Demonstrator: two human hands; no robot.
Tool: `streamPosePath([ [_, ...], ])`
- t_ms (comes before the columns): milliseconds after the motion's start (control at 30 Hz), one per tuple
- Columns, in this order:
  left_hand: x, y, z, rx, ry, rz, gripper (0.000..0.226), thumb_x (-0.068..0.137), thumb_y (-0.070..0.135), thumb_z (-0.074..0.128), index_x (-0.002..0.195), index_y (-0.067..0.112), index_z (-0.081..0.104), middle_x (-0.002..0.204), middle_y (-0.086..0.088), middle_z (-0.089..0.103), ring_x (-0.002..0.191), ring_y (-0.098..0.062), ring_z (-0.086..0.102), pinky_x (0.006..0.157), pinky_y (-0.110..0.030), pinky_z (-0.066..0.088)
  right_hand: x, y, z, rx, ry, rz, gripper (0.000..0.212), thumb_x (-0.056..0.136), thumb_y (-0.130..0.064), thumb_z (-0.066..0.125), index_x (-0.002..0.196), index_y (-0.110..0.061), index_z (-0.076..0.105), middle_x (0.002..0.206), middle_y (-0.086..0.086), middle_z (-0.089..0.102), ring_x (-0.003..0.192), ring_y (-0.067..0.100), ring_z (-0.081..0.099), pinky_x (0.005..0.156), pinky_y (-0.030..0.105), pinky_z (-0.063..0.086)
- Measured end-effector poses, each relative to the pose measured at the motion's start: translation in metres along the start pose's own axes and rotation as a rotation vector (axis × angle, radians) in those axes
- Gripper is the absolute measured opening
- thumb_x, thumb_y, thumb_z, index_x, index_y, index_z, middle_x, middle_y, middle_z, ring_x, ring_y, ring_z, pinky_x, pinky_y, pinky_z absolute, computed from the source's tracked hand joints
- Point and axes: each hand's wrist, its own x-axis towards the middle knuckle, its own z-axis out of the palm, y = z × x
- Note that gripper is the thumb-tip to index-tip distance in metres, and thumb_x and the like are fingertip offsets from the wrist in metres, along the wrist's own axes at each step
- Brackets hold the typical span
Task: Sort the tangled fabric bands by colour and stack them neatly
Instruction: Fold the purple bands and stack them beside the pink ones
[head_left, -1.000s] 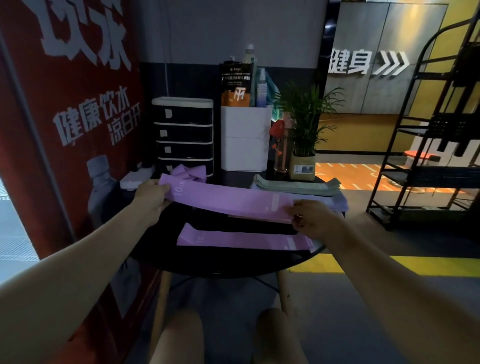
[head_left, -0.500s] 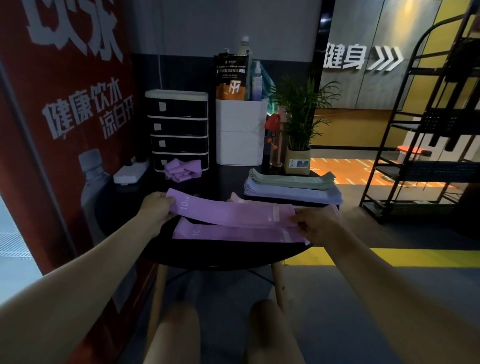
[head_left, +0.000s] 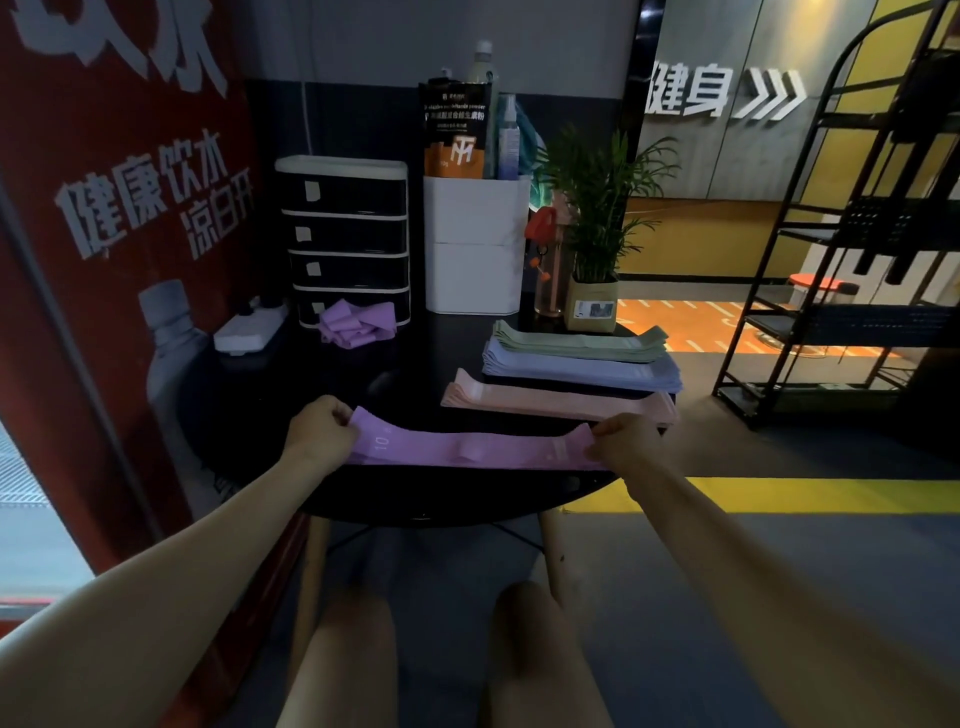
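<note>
2 hands, left hand (head_left: 318, 435) + right hand (head_left: 621, 444), pinch purple band (head_left: 467, 448) ends; 3 sorted stacks: green stack (head_left: 576, 343), blue stack (head_left: 582, 370), pink stack (head_left: 556, 402).

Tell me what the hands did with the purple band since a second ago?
Both hands, left and right, brought the flat purple fabric band down toward the near edge of the round black table, onto the purple band already lying there. Each keeps its grip on one end. The green, blue and pink band stacks and the tangled purple bands stayed put.
</note>
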Motion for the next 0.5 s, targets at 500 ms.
streamPosePath([
  [500,0.0011,-0.0085,0.0019,-0.065,0.062,-0.031,0.006,0.090,0.010,0.054,0.092,0.008,0.059,0.091,-0.005,0.056,0.084,-0.019,0.050,0.074,-0.027,0.037,0.0037,0.0026,0.0029,0.148,0.088,-0.022,0.020,0.084,-0.003,0.063,0.103,-0.001,0.068,0.093,0.007,0.055,0.093,0.024,0.050,0.087,0.038,0.046],
])
